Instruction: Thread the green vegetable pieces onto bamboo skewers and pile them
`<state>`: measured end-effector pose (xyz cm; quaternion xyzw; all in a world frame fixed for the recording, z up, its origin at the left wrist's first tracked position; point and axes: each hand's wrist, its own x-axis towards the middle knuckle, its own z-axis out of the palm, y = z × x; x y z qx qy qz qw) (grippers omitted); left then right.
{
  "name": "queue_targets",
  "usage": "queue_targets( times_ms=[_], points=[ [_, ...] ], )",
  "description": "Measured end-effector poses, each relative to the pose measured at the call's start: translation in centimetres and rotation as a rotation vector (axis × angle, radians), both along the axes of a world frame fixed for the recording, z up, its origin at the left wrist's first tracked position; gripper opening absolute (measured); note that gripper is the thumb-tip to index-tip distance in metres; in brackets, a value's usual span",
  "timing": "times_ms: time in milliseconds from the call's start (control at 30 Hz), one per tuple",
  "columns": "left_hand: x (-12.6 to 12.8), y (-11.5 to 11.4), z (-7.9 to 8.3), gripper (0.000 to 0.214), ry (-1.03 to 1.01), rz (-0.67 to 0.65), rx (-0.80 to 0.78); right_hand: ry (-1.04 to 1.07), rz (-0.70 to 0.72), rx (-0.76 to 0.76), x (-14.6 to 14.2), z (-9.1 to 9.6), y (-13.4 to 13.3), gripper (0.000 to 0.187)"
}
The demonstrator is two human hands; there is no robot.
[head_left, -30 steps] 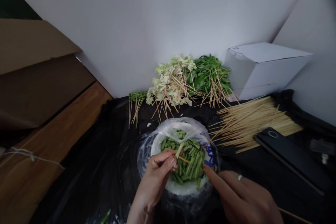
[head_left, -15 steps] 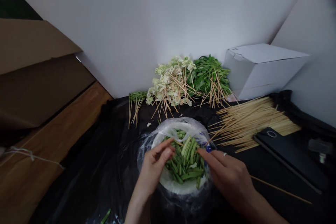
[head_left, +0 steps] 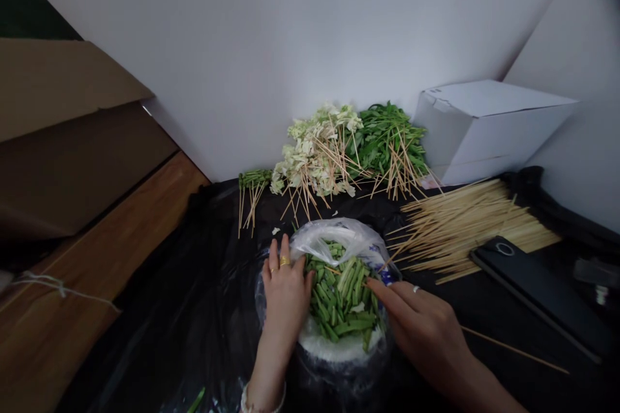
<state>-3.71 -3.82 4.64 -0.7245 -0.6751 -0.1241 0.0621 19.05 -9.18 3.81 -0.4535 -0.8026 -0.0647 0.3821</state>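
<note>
Cut green beans [head_left: 334, 310] fill a round container lined with a clear plastic bag [head_left: 334, 232] in front of me. My left hand [head_left: 285, 287] lies back up over the left side of the bag, fingers stretched out and holding nothing, with rings on two of them. On the right, my right hand [head_left: 421, 316] is closed round a bamboo skewer [head_left: 516, 352], whose long end sticks out behind the hand. Several bean pieces [head_left: 352, 274] sit side by side at its front end, just beyond my fingertips, above the other beans.
Behind the container lie skewered cabbage [head_left: 305, 148], leafy greens [head_left: 385, 135] and a small bean bundle [head_left: 254, 179]. Loose skewers [head_left: 465, 226] and a phone [head_left: 533, 297] are on the right, near a white box [head_left: 498, 122]. A cardboard box [head_left: 72, 161] stands left. Black plastic sheeting [head_left: 208, 297] covers the surface.
My left hand has turned from a side-on pose with curled fingers to lying back up with fingers outstretched, further left. My right hand has barely moved and keeps the skewer.
</note>
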Motion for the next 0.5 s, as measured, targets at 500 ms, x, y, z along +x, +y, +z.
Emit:
queue_targets(
  times_ms=[500],
  points=[
    [-1.2,-1.4,1.1,0.015,-0.494,-0.073,0.118,0.0,0.03,-0.002,0.1,0.0,-0.2,0.037]
  ],
)
